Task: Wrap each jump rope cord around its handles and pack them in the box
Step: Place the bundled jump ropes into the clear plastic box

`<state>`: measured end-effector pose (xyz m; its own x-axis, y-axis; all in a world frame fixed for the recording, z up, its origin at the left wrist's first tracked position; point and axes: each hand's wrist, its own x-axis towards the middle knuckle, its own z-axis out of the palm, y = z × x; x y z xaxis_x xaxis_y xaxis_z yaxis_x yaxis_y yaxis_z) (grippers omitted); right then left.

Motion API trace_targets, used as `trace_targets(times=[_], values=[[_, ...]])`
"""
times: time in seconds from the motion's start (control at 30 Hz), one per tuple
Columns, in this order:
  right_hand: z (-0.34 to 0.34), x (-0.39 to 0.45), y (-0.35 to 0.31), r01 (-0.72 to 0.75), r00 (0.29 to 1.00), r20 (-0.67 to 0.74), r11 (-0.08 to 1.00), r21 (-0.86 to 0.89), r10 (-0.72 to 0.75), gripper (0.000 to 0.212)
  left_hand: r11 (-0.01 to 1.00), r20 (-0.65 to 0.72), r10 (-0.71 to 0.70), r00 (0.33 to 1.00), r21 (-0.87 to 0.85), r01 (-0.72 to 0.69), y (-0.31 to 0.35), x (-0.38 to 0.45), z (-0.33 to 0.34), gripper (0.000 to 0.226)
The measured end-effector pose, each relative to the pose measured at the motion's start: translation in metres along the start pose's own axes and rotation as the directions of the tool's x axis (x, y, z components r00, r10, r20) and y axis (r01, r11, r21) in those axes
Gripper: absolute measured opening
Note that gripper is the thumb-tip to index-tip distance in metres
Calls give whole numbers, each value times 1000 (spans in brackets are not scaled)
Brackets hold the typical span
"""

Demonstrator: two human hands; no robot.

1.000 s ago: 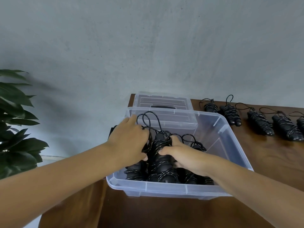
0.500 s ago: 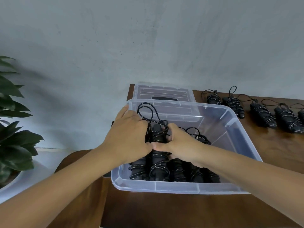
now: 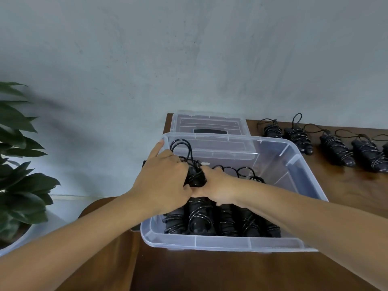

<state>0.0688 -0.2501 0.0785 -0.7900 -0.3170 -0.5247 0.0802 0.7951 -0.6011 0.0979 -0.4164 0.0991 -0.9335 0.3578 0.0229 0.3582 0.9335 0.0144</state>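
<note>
- Grey plaster wall (image 3: 189, 59) behind, brown wooden table (image 3: 346, 192) below, potted plant (image 3: 19, 164) at the left edge.
- Clear plastic box (image 3: 210, 242) on the table; its lid (image 3: 210, 122) lies flat just behind it.
- Left hand (image 3: 163, 183) and right hand (image 3: 216, 185) both grip one wrapped jump rope (image 3: 196, 178) over the box's left side, thumbs nearly touching.
- Packed ropes (image 3: 226, 221) lined up along the box's near wall.
- Four-plus wrapped ropes (image 3: 336, 145) in a row on the table, right of the box.
</note>
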Motion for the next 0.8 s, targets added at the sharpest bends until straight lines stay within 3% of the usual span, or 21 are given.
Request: trace_targets(times=[0.1, 0.33, 0.53, 0.67, 0.8], values=[[4, 2, 3, -70, 997, 10, 997, 13, 70, 87, 1000, 29, 18, 999, 18, -18, 1, -1, -4, 38], [-8, -23, 10, 4, 998, 55, 981, 195, -15, 75, 998, 86, 34, 996, 56, -39, 6, 0, -17, 43], [-27, -39, 0, -36, 994, 109, 982, 183, 16, 70, 998, 6, 39, 999, 55, -39, 9, 16, -41, 32], [-43, -49, 0, -35, 997, 76, 997, 67, 30, 72, 999, 1, 39, 999, 6, -39, 19, 27, -52, 38], [-64, -53, 9, 3, 1000, 16, 997, 73, -4, 56, 994, -3, 55, 998, -90, -55, 33, 45, -64, 40]])
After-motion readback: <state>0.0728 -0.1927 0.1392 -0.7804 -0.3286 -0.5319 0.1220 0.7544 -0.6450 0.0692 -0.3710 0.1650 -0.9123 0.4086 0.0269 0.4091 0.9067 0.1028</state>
